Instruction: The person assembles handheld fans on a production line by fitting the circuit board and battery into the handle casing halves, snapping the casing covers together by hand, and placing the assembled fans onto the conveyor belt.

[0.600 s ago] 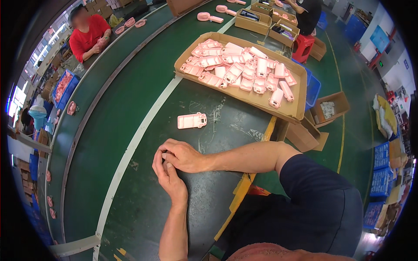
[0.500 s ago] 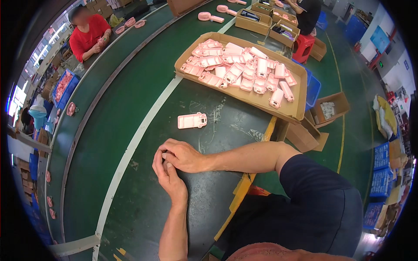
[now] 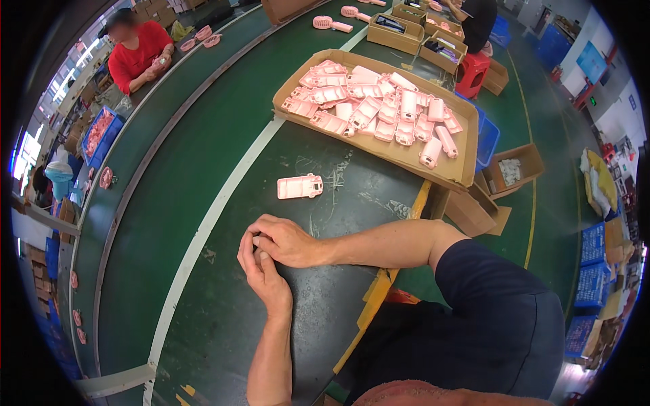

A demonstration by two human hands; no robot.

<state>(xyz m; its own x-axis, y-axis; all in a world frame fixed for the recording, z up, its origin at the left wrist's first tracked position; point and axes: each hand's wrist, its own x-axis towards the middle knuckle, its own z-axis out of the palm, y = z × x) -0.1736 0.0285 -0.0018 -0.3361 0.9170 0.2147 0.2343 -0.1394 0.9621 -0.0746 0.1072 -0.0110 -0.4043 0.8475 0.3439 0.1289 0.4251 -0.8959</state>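
My left hand (image 3: 265, 281) and my right hand (image 3: 290, 243) rest together on the dark green worktable (image 3: 325, 304). Their curled fingers meet and overlap, and I see no object between them. Some fingertips are hidden. Just beyond my hands lies a single pink plastic housing half (image 3: 296, 187), its hollow side up and its notched end to the right. Farther off, a shallow cardboard tray (image 3: 433, 177) holds a heap of similar pink housing parts (image 3: 365, 108), some hollow side up and some turned over.
Left of a pale strip (image 3: 196, 243) runs a green conveyor belt (image 3: 162, 176), with pink handheld fans (image 3: 332, 24) at its far end. Across it sits a person in red (image 3: 139, 54) holding a pink part. Cardboard boxes (image 3: 395, 34) stand far right; an open box (image 3: 514, 169) sits beyond the table edge.
The far pink fans have shifted slightly right and away. Small pink pieces on the left lane have slid nearer. The person in red has moved their head a little. My hands stay still.
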